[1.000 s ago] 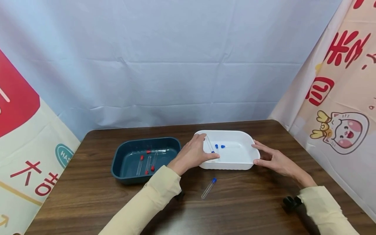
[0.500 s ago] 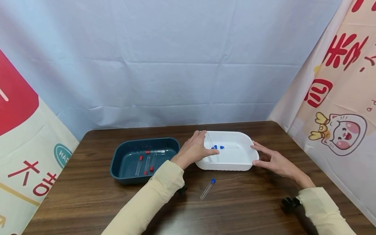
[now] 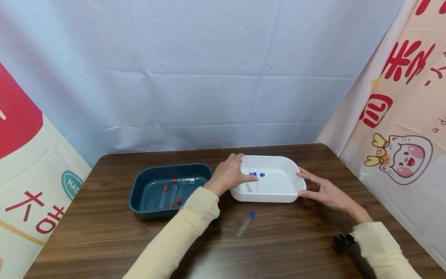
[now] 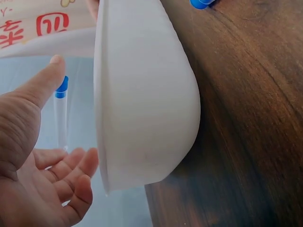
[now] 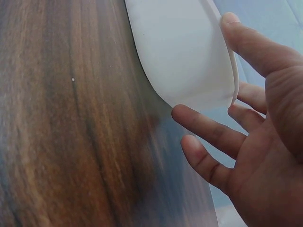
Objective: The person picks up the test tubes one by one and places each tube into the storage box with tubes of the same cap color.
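My left hand is over the left end of the white tray. Between its thumb and finger it pinches a clear test tube lengthwise, the blue cap against the thumb. Inside the tray lie clear tubes with blue caps, one of them partly behind the held tube. At the tray's right end my right hand touches the rim with its fingers and straight thumb; the lower fingers stand spread and loose. Another blue-capped test tube lies on the table in front of the tray.
A dark teal tray stands to the left, holding several clear tubes with red caps. Both trays rest on a brown wooden table. A pale cloth hangs behind, with printed cloths at both sides.
My left thumb and the capped end of the pinched test tube have risen slightly. The right hand stays at the white tray's end. The head view has shifted a little.
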`<state>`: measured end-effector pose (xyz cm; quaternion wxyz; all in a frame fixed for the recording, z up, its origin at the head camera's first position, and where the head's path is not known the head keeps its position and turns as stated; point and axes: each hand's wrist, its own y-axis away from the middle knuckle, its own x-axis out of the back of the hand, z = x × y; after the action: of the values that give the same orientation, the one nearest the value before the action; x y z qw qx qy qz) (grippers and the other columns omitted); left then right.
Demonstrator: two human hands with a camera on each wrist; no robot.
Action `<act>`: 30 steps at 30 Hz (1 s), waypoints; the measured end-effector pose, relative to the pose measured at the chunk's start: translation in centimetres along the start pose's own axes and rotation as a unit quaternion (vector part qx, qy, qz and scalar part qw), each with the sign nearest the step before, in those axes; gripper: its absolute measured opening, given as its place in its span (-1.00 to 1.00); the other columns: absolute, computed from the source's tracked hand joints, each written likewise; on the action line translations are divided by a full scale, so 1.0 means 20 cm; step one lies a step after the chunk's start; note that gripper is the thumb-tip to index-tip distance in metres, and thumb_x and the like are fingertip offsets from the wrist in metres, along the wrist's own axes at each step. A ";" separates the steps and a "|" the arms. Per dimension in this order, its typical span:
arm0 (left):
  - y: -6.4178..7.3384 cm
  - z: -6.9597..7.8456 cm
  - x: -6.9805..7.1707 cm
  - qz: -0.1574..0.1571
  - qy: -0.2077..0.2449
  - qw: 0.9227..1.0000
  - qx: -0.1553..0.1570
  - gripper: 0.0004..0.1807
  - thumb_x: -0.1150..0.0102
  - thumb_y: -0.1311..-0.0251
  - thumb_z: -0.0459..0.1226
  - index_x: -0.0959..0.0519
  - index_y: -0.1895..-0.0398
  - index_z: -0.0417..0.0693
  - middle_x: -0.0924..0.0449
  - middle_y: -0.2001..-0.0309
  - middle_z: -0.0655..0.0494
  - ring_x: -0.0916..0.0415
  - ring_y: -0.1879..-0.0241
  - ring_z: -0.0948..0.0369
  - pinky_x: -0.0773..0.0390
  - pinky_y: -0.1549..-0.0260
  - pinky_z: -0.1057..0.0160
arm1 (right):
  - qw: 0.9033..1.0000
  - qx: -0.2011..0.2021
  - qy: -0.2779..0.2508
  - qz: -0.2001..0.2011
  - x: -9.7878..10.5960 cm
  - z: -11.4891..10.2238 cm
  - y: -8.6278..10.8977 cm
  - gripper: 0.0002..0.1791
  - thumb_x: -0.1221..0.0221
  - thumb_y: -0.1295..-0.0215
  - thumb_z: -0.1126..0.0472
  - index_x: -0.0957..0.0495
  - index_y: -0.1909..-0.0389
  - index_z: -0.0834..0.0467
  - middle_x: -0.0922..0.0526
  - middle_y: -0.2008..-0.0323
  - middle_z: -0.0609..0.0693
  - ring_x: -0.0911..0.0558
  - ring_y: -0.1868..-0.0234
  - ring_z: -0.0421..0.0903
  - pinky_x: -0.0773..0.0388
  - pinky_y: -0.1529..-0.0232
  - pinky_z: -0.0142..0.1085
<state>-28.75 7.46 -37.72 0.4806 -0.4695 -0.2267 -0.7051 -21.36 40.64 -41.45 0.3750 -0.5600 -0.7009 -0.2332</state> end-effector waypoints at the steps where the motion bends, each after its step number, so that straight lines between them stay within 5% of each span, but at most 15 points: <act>1: 0.00 0.00 0.00 0.003 -0.007 1.000 0.000 0.06 -0.26 0.22 0.34 -0.24 -0.33 -0.02 -0.37 -0.08 0.06 -0.39 0.15 0.22 -0.50 0.12 0.19 | 1.000 -0.001 -0.003 0.000 0.00 0.00 0.00 -0.25 -0.27 -0.15 -0.02 -0.24 -0.36 0.00 -0.04 -0.42 0.03 -0.09 -0.35 0.18 -0.15 -0.12 0.22; 15: -0.03 0.00 -0.06 0.001 -0.048 0.999 0.016 0.08 -0.29 0.26 0.34 -0.27 -0.33 -0.05 -0.38 -0.13 0.06 -0.33 0.02 0.17 -0.38 -0.06 0.13 | 1.000 -0.013 -0.011 -0.002 -0.01 0.01 0.00 -0.23 -0.28 -0.14 -0.03 -0.22 -0.37 -0.01 -0.01 -0.42 -0.06 -0.05 -0.37 0.15 -0.09 -0.13 0.29; 25: -0.06 0.00 -0.10 0.028 -0.077 0.997 0.008 0.10 -0.24 0.31 0.41 -0.33 -0.30 -0.05 -0.40 -0.05 0.08 -0.24 0.09 0.16 -0.31 0.02 0.14 | 1.000 -0.006 -0.002 0.004 -0.01 0.01 0.01 -0.24 -0.26 -0.16 -0.03 -0.22 -0.37 0.01 -0.01 -0.42 -0.05 -0.08 -0.36 0.16 -0.15 -0.13 0.23; 30: -0.07 0.00 -0.12 0.036 -0.094 0.995 0.005 0.07 -0.20 0.27 0.41 -0.35 -0.29 -0.04 -0.40 0.05 0.11 -0.19 0.18 0.18 -0.22 0.23 0.24 | 1.000 0.006 0.016 0.002 -0.01 0.01 0.00 -0.26 -0.24 -0.18 -0.03 -0.22 -0.37 0.02 -0.04 -0.42 0.02 -0.19 -0.31 0.12 -0.35 -0.09 -0.09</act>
<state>-29.75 9.15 -39.71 0.4843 -0.5396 -0.2572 -0.6389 -21.32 40.71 -41.67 0.3899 -0.5558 -0.6949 -0.2371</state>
